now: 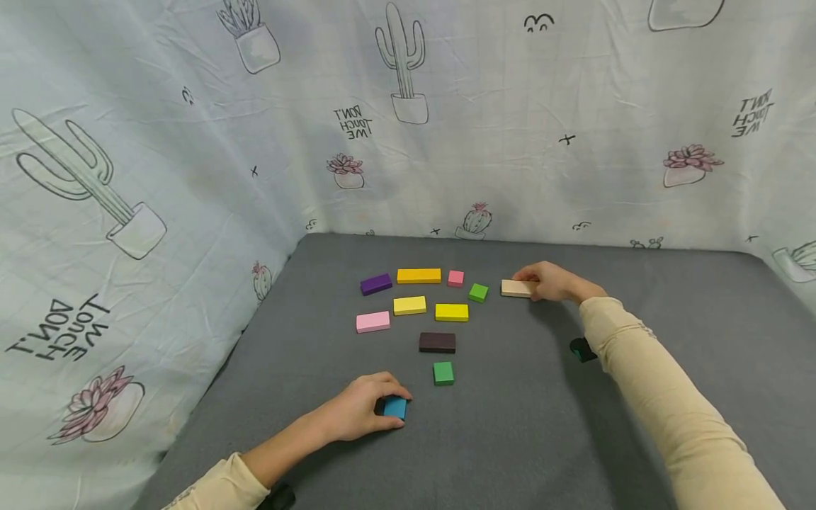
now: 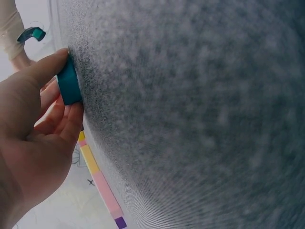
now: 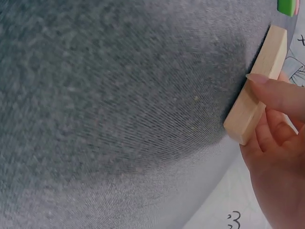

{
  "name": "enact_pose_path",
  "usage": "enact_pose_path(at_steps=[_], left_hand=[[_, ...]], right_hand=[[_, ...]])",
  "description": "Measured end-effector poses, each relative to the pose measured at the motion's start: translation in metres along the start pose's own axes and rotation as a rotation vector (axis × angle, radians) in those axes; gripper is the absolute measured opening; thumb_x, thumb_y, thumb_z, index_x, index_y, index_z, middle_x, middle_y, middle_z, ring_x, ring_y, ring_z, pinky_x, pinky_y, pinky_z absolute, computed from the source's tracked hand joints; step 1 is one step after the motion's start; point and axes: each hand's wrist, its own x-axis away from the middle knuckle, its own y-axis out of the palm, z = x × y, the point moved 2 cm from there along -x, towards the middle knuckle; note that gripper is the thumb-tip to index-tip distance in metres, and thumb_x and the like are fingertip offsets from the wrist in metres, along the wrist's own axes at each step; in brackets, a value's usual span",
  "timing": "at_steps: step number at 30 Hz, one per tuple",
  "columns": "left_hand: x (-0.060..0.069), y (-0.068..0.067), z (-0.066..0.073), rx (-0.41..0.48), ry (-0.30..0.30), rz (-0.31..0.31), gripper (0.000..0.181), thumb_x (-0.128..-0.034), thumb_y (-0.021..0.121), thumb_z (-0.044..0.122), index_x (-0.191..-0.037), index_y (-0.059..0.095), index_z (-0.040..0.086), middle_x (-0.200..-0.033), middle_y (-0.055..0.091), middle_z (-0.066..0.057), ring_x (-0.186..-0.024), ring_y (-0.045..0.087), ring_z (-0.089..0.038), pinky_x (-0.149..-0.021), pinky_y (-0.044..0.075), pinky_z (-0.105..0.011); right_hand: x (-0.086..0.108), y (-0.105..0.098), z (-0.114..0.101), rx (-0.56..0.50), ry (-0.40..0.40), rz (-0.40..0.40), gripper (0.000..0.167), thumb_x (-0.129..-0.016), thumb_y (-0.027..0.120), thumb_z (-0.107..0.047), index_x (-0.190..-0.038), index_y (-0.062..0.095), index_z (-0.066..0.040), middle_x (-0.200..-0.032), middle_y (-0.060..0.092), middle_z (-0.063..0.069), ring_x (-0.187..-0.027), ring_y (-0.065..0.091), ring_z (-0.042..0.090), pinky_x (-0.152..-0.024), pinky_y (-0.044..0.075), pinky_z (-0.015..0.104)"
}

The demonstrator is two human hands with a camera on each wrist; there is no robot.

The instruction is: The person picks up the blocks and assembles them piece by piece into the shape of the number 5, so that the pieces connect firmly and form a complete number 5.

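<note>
In the head view, the left hand (image 1: 363, 409) pinches a blue block (image 1: 395, 408) on the grey worktop (image 1: 510, 432), just beside the green block (image 1: 443, 374), while the right hand (image 1: 553, 282) pinches a wooden block (image 1: 515, 288) at the far right of the spread. The left wrist view shows thumb and fingers on opposite sides of the blue block, probably for steadiness. In the right wrist view, the thumb crosses the wooden block's long face with fingers behind, likely to stop it turning.

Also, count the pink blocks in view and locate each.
2. The long pink block lies below the purple block in the head view; the small pink block sits between the orange-yellow block and the light green block. None seems hidden.
</note>
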Motion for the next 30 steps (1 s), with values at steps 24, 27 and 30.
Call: enact_pose_path(at_steps=[24,27,30], left_hand=[[-0.0008,-0.0008,0.0000,0.014,-0.030,-0.027,0.032,-0.0865,0.073,0.025,-0.116,0.067,0.013,-0.108,0.059,0.004,-0.096,0.053,-0.007,-0.082,0.047,-0.026],[-0.0006,-0.0008,0.0001,0.012,-0.027,-0.024,0.032,-0.0865,0.073,0.025,-0.115,0.067,0.013,-0.108,0.059,0.005,-0.096,0.053,-0.007,-0.081,0.047,-0.026],[-0.0005,-0.0009,0.0000,0.008,-0.020,-0.019,0.032,-0.0865,0.073,0.024,-0.115,0.067,0.013,-0.108,0.059,0.004,-0.096,0.053,-0.008,-0.081,0.047,-0.026]], right_hand=[[-0.0060,0.0037,0.0016,0.007,-0.027,-0.014,0.048,-0.082,0.061,0.014,-0.129,0.052,0.009,-0.127,0.052,0.028,-0.110,0.051,0.036,-0.091,0.040,0.050],[-0.0061,0.0019,-0.0004,-0.014,-0.039,-0.020,0.050,-0.084,0.065,0.008,-0.131,0.048,0.012,-0.130,0.050,0.029,-0.116,0.049,0.039,-0.094,0.039,0.050],[-0.0066,-0.0001,-0.0046,-0.037,-0.065,0.000,0.055,-0.085,0.068,0.000,-0.133,0.045,0.013,-0.134,0.046,0.029,-0.122,0.044,0.042,-0.098,0.036,0.052]])
